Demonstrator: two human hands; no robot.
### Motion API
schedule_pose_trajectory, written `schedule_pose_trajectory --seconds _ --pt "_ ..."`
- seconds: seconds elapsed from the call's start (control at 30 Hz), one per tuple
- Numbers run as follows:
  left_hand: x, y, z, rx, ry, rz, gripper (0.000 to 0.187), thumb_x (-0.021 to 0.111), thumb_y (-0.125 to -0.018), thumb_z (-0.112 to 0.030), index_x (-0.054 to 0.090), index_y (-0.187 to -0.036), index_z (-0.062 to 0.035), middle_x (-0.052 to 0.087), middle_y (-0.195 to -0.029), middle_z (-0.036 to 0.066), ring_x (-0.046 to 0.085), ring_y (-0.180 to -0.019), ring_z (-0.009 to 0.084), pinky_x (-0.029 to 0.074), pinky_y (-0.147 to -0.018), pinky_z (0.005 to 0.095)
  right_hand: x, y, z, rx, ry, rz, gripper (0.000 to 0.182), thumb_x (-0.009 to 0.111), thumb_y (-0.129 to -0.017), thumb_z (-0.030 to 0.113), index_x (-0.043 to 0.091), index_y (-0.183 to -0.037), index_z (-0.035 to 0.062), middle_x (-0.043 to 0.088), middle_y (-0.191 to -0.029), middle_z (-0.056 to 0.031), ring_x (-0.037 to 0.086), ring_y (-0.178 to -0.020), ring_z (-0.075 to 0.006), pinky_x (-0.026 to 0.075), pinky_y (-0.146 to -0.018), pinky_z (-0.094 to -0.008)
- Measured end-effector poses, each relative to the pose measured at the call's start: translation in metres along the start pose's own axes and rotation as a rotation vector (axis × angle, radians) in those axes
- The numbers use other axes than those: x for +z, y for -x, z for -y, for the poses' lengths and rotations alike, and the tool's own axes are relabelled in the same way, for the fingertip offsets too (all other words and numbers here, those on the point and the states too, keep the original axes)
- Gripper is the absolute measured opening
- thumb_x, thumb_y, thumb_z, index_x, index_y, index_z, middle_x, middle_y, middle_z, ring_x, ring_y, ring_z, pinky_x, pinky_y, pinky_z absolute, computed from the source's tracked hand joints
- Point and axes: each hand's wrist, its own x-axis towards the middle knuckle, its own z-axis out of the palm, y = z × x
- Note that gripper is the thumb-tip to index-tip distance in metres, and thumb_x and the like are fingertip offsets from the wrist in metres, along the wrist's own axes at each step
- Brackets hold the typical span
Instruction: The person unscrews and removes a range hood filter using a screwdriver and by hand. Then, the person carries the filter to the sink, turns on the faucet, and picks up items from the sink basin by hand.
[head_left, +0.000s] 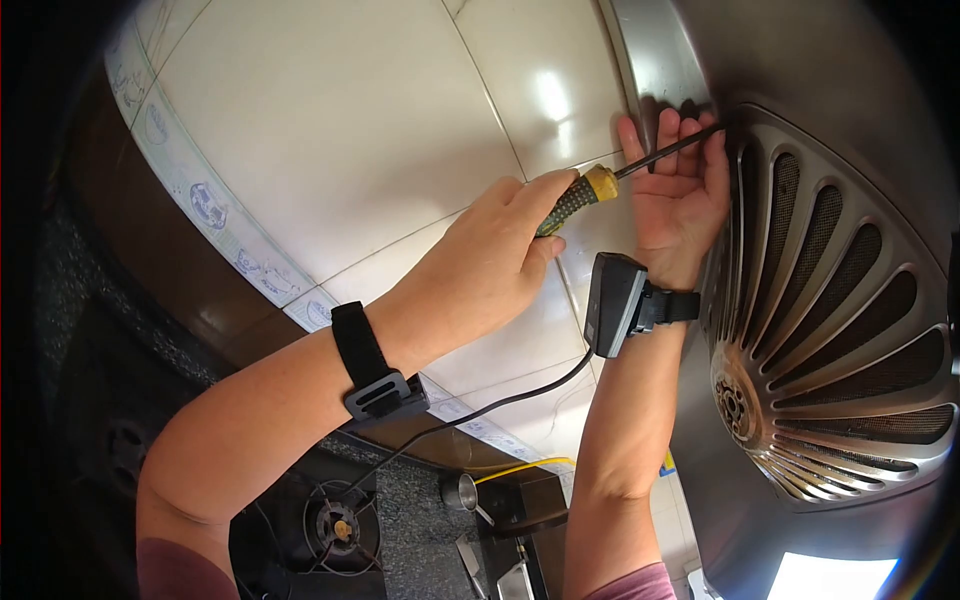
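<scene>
My left hand (490,245) grips the yellow and dark green handle of a screwdriver (572,205). The dark shaft slants up to the right, across the fingers of my right hand, and its tip meets the edge of the metal range hood (690,400) beside the slotted round grille (840,290). My right hand (680,190) has its palm toward me and its slightly curled fingers apart, reaching up to the hood's edge. What its fingertips touch is hard to see.
White wall tiles (330,120) with a patterned border lie behind my hands. Below are a gas burner (342,528), a small metal cup (460,492) and a yellow hose (525,466). A black cable (490,405) runs from the device (613,305) on my right wrist.
</scene>
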Motion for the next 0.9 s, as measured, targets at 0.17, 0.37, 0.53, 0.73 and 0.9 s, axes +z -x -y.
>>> schedule_pose_trajectory --seconds 0.17,0.37,0.53,0.73,0.9 --pt "0.002 -0.001 0.002 0.051 -0.023 -0.052 0.046 0.054 -0.083 -0.002 0.041 -0.127 -0.0065 0.051 -0.092 0.015 0.053 -0.078 0.0269 0.044 -0.070 0.0346 -0.002 -0.001 -0.001 -0.006 -0.015 0.020 0.014 0.056 -0.087 0.021 0.060 -0.096 0.0106 0.065 -0.085 -0.0020 0.062 -0.091 -0.0192 0.038 -0.094 -0.0619" --pt "-0.001 -0.003 0.000 0.048 -0.056 -0.095 0.049 0.057 -0.080 0.001 0.042 -0.126 -0.0065 0.049 -0.094 0.014 0.053 -0.080 0.0275 0.045 -0.070 0.0347 -0.001 -0.001 -0.003 -0.015 -0.014 -0.018 0.020 0.056 -0.088 0.025 0.058 -0.100 0.0084 0.063 -0.088 -0.0037 0.060 -0.094 -0.0213 0.044 -0.090 -0.0565" --pt "-0.004 -0.002 -0.004 0.210 -0.226 -0.303 0.047 0.061 -0.075 0.003 0.046 -0.117 -0.0065 0.045 -0.099 0.015 0.053 -0.086 0.0274 0.046 -0.075 0.0344 -0.003 -0.001 -0.004 -0.015 -0.032 0.046 0.022 0.054 -0.089 0.027 0.058 -0.100 0.0081 0.063 -0.092 -0.0047 0.060 -0.095 -0.0212 0.044 -0.091 -0.0558" --pt "-0.005 -0.006 0.004 0.295 -0.205 -0.393 0.034 0.063 -0.076 0.001 0.050 -0.107 -0.0035 0.047 -0.095 0.013 0.054 -0.078 0.0208 0.047 -0.064 0.0288 -0.001 -0.001 -0.003 -0.004 -0.043 0.054 0.026 0.052 -0.090 0.031 0.058 -0.100 0.0069 0.063 -0.095 -0.0062 0.059 -0.098 -0.0234 0.042 -0.092 -0.0565" --pt "-0.013 -0.006 -0.017 -0.288 0.774 -0.057 0.032 0.042 -0.093 -0.030 0.055 -0.098 -0.0016 0.055 -0.061 0.005 0.035 -0.037 0.0061 0.022 -0.035 0.0207 0.002 0.001 -0.004 -0.015 -0.020 0.009 0.031 0.052 -0.089 0.034 0.057 -0.101 0.0056 0.062 -0.097 -0.0077 0.058 -0.099 -0.0249 0.042 -0.092 -0.0567"
